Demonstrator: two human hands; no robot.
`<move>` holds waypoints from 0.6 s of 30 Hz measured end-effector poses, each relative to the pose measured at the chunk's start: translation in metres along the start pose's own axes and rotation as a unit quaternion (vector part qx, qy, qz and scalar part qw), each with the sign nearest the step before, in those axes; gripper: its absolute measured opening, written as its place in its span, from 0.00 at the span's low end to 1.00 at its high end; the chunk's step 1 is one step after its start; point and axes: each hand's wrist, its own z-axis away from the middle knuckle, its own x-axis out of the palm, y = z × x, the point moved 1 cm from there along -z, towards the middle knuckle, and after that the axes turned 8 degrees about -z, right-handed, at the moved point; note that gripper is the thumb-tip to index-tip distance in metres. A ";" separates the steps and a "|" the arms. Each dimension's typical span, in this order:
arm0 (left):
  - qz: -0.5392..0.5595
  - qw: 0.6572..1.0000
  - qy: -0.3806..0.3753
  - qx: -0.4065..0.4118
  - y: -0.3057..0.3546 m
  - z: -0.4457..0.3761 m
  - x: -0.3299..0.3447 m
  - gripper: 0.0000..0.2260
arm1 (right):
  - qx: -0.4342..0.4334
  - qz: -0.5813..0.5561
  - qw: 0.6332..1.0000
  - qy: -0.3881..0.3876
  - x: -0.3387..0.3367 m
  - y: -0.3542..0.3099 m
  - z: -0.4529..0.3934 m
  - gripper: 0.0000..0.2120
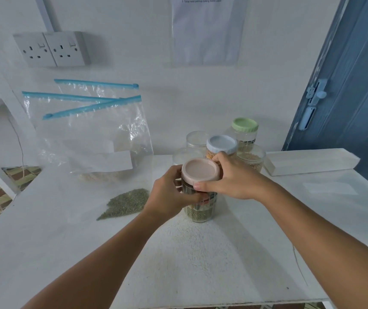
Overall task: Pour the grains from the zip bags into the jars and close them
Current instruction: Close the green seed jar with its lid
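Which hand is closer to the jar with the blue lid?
Right. The right hand on the pink lid nearly touches the blue-lid jar; the left hand is further away.

A jar (199, 204) with grains in its bottom stands on the worktop (201, 253), near the middle, with a lid (201, 170) on its mouth. The left hand (170, 192) wraps the jar's left side; the right hand (232, 179) holds the lid from the right. Behind this jar stand four more jars: an uncapped one (195, 141) to the left, a capped one (222, 146) beside it, a third (245, 132) capped at the back, a fourth (253, 160) on the right. A loose heap of grains (126, 202) lies left of the front jar. Behind the heap, zip bags (85, 130) lean against the wall (134, 41), grains in their bottoms. A long block (310, 161) lies at the right rear. Sockets (52, 49) sit on the wall above the bags
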 end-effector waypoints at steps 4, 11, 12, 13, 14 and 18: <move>-0.006 1.000 0.015 -0.006 -0.002 0.000 -0.008 0.35 | -0.006 -0.045 0.999 -0.003 0.010 -0.007 -0.002 0.36; -0.027 0.998 0.046 -0.040 -0.025 0.005 -0.058 0.35 | -0.023 -0.038 0.998 -0.033 0.047 -0.042 -0.031 0.38; -0.030 0.997 0.050 -0.046 -0.029 0.006 -0.065 0.35 | -0.026 -0.041 0.998 -0.037 0.053 -0.048 -0.035 0.38; -0.033 0.997 0.056 -0.049 -0.032 0.007 -0.072 0.35 | -0.029 -0.046 0.998 -0.041 0.057 -0.054 -0.038 0.38; -0.035 0.996 0.063 -0.053 -0.036 0.008 -0.078 0.34 | -0.032 -0.052 0.997 -0.047 0.062 -0.060 -0.041 0.38; -0.031 0.994 0.084 -0.056 -0.045 0.011 -0.094 0.33 | -0.036 -0.068 0.995 -0.065 0.076 -0.073 -0.056 0.39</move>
